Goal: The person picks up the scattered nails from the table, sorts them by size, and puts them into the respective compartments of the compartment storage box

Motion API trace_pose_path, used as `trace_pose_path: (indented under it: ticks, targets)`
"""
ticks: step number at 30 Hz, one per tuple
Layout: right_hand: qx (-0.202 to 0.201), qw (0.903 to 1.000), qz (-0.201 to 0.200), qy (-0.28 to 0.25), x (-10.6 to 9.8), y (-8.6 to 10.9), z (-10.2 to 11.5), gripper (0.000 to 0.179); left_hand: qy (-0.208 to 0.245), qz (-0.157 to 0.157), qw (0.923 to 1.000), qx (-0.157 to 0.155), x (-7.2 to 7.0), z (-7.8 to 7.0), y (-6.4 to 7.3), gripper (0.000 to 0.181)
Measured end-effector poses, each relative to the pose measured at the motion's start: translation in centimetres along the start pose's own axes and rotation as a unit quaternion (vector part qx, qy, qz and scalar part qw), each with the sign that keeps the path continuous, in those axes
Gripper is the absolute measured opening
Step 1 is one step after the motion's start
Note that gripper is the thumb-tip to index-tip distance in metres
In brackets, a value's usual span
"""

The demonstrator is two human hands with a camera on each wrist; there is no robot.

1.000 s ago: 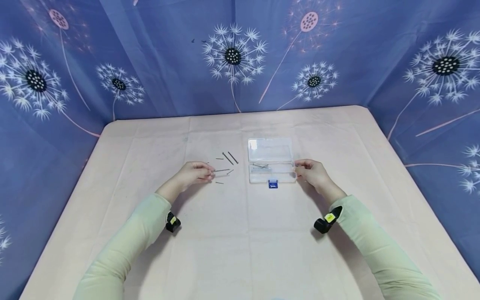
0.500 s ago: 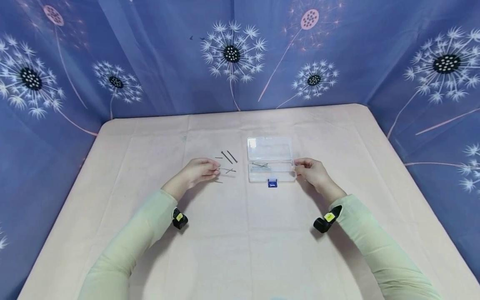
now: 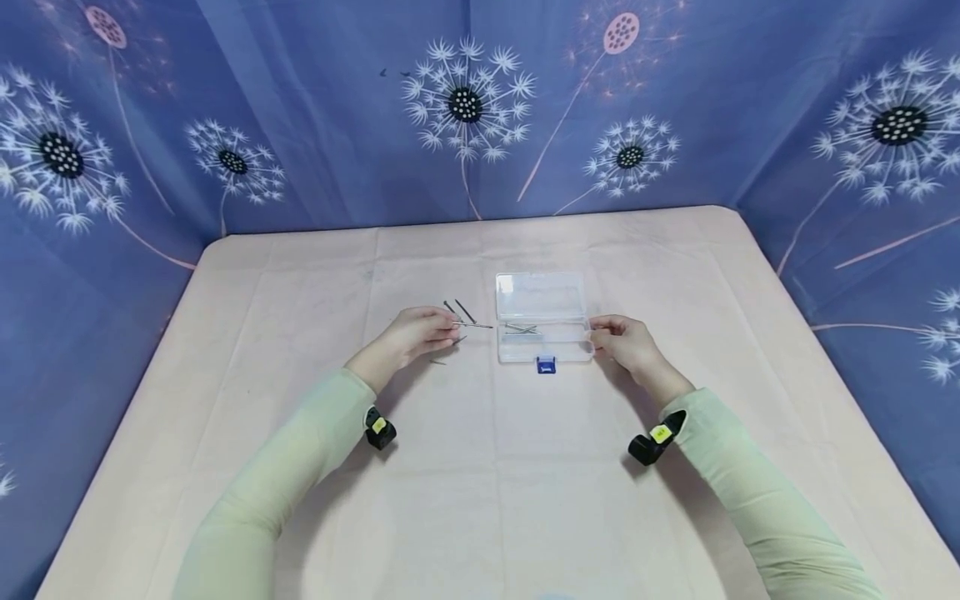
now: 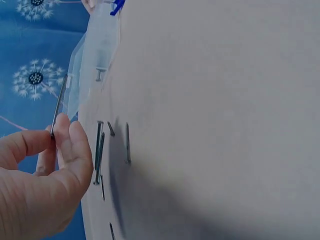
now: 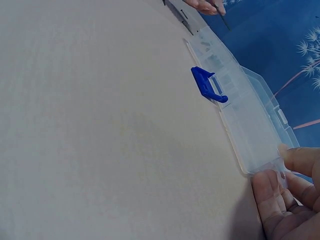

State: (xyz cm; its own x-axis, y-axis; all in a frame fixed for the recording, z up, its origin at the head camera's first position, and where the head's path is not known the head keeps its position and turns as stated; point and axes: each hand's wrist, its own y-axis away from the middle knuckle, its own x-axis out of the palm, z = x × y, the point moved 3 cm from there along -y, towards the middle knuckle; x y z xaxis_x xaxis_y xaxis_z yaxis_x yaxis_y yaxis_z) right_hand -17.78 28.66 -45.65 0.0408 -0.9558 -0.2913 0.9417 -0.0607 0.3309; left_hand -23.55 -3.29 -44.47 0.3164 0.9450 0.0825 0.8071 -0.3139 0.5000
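Note:
My left hand [image 3: 422,335] pinches a long thin metal nail [image 4: 59,107] between thumb and fingertips. The nail points right, its far end close to the left side of a clear plastic box [image 3: 562,352]. That box stands with its lid [image 3: 540,297] tipped back and a blue latch [image 3: 546,365] at the front. A few crossed nails [image 3: 521,329] lie inside its left part. At the box's right end my right hand [image 3: 628,343] grips the wall, thumb [image 5: 298,159] over the edge and fingers outside.
Several loose nails [image 4: 98,150], long and short, lie on the pale tablecloth [image 3: 495,483] under and beside the left hand. A blue dandelion-print curtain [image 3: 330,125] surrounds the table's back and sides. Each wrist carries a small black camera [image 3: 380,429].
My left hand has moved right and slightly away from me, carrying the nail from among the loose ones to the box's left edge. The right hand and the box have stayed put.

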Motion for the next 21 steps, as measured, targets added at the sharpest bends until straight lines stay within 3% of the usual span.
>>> trace_pose_path:
  ticks: [8,21]
  targets:
    - [0.000,1.0000,-0.003,0.001,0.0,-0.1,-0.2,0.041,-0.021,-0.010,0.9997,0.000,1.8,-1.0,-0.8,0.030]
    - [-0.004,1.0000,0.001,-0.008,0.0,0.0,0.0,0.041,-0.041,0.014,0.9989,0.019,4.4,-2.2,-1.1,0.030]
